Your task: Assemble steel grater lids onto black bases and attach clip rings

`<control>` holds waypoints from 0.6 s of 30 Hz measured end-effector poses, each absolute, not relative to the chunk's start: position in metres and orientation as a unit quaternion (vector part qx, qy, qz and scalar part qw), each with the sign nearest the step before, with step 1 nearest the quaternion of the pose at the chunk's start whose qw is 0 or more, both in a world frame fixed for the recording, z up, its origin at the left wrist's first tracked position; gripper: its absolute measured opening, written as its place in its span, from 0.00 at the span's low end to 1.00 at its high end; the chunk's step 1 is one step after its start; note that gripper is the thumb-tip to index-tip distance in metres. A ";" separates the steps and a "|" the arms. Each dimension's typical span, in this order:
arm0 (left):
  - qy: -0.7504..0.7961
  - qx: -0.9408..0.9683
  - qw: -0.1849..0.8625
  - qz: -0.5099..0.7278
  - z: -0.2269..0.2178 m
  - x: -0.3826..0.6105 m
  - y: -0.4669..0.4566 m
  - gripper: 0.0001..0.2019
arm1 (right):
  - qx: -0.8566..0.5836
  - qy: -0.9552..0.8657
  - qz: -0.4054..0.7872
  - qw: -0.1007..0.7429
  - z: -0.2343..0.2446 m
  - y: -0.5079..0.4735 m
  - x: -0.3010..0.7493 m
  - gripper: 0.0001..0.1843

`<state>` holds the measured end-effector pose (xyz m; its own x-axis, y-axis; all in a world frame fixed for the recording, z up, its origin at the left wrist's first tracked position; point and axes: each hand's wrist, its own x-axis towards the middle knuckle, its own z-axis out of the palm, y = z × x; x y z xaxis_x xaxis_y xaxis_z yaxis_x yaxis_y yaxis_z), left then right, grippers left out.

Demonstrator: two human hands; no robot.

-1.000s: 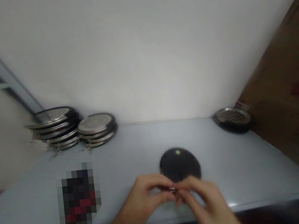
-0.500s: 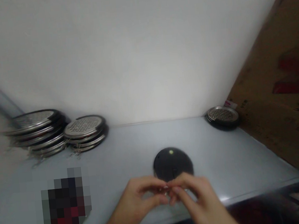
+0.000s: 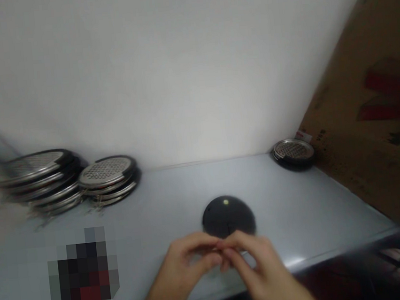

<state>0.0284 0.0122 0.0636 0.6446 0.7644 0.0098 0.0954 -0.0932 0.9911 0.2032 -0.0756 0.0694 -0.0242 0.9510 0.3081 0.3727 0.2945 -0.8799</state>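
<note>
My left hand (image 3: 191, 261) and my right hand (image 3: 255, 262) meet fingertip to fingertip above the front part of the table. Both are closed in a pinch. Whatever small thing sits between the fingers is mostly hidden; only a thin pale bit shows, too small to name. Just behind the fingertips a round black disc (image 3: 227, 215) lies flat on the table, with a light yellowish dot near its far edge. My hands cover its near edge.
At the back left stand a stack of round metal-and-black perforated plates (image 3: 42, 165) and a smaller such stack (image 3: 106, 173). A few similar plates (image 3: 294, 152) lie at the back right, beside a cardboard box (image 3: 363, 153). A blurred-out patch (image 3: 82, 284) covers the table's (image 3: 164, 186) left front.
The whole view has shifted slightly. My hands stay pinched together in nearly the same pose, and the pale bit between the fingers shows less now.
</note>
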 end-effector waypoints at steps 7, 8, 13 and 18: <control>0.393 0.694 0.518 0.309 0.058 0.030 0.012 0.04 | -0.521 -0.650 0.313 0.457 0.067 -0.076 0.201 0.10; 0.394 0.694 0.514 0.314 0.057 0.030 0.012 0.05 | -0.522 -0.650 0.313 0.454 0.067 -0.075 0.201 0.10; 0.336 0.732 0.475 0.353 0.059 0.028 0.014 0.05 | -0.534 -0.619 0.323 0.477 0.070 -0.071 0.205 0.10; 0.313 0.795 0.373 0.362 0.061 0.031 0.009 0.06 | -0.550 -0.619 0.311 0.467 0.072 -0.071 0.206 0.06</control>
<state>0.0306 0.0090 0.0613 0.5420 0.7677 0.3418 0.2287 -0.5261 0.8191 0.2061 -0.0713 0.0716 0.0400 0.9707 0.2367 0.3903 0.2029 -0.8981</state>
